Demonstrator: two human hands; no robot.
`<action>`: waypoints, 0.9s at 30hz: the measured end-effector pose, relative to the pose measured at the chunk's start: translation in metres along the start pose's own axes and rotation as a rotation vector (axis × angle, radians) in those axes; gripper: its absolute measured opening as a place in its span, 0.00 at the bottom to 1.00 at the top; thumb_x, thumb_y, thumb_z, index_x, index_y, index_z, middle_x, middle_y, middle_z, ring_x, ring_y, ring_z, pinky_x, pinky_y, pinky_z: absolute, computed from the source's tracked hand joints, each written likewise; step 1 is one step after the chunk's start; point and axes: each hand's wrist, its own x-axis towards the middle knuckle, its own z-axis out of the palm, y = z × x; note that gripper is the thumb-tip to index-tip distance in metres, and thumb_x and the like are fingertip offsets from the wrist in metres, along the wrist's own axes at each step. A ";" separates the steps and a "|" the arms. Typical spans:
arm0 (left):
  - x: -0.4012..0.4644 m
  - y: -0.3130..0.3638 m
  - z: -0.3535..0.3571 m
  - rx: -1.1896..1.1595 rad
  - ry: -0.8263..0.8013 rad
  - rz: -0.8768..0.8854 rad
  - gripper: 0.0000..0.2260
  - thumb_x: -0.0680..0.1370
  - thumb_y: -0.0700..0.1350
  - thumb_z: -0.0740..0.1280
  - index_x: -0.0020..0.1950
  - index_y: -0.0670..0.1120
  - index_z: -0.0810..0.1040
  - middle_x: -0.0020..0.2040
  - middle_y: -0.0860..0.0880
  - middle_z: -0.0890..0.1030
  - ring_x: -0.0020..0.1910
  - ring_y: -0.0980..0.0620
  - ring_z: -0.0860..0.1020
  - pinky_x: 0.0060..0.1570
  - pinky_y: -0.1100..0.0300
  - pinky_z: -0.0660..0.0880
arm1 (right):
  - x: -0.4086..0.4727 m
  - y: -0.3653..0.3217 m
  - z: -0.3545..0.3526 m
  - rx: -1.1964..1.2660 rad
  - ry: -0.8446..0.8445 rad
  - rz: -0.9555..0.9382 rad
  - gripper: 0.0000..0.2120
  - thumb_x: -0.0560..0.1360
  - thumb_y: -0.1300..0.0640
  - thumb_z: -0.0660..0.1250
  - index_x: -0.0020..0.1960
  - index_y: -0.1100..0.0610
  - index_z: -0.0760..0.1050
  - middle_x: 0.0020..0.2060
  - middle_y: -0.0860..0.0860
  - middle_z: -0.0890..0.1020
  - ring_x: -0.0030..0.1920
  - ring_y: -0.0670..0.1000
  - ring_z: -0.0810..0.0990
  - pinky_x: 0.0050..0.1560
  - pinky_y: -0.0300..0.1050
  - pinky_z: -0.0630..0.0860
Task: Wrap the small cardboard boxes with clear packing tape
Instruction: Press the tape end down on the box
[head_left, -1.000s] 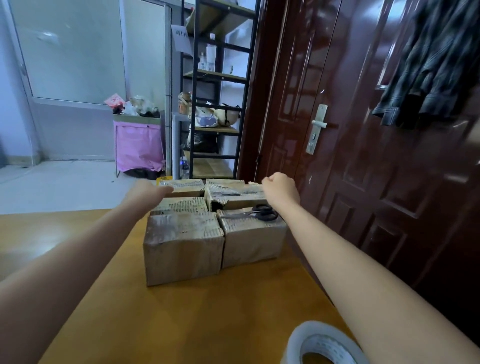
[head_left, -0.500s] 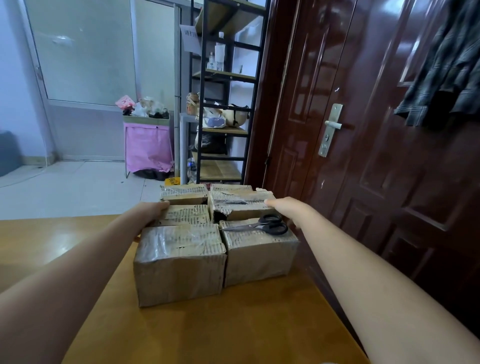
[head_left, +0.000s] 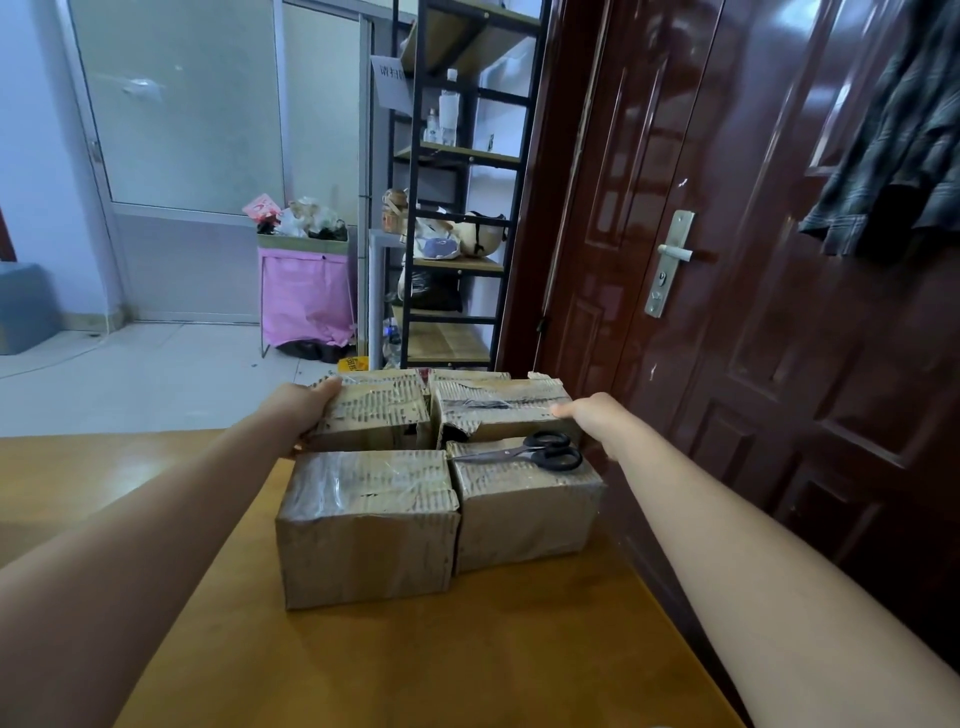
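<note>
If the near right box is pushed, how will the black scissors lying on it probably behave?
The scissors lie loose and flat on the near right box, so they will probably ride along. The taped top looks glossy, so a sudden push may slide them. Lying flat, they are unlikely to roll.
</note>
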 end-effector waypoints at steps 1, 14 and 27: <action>0.001 0.003 -0.002 -0.006 -0.002 0.006 0.20 0.80 0.59 0.63 0.44 0.41 0.75 0.39 0.43 0.77 0.35 0.45 0.75 0.34 0.54 0.73 | 0.000 0.000 -0.002 0.011 0.007 -0.007 0.29 0.77 0.54 0.69 0.71 0.67 0.64 0.72 0.61 0.67 0.70 0.62 0.68 0.64 0.54 0.67; -0.011 0.057 -0.036 -0.082 -0.031 0.073 0.19 0.80 0.59 0.62 0.44 0.42 0.73 0.38 0.44 0.78 0.34 0.47 0.77 0.32 0.53 0.73 | -0.016 -0.022 -0.051 0.278 0.100 -0.077 0.22 0.76 0.55 0.70 0.63 0.68 0.72 0.55 0.61 0.81 0.48 0.59 0.81 0.37 0.49 0.79; -0.048 0.111 -0.054 -0.057 -0.089 0.169 0.21 0.78 0.62 0.63 0.44 0.44 0.71 0.26 0.45 0.79 0.18 0.51 0.77 0.16 0.61 0.72 | -0.079 -0.029 -0.136 0.189 0.092 -0.265 0.31 0.59 0.43 0.79 0.55 0.62 0.81 0.55 0.56 0.83 0.60 0.58 0.79 0.70 0.55 0.68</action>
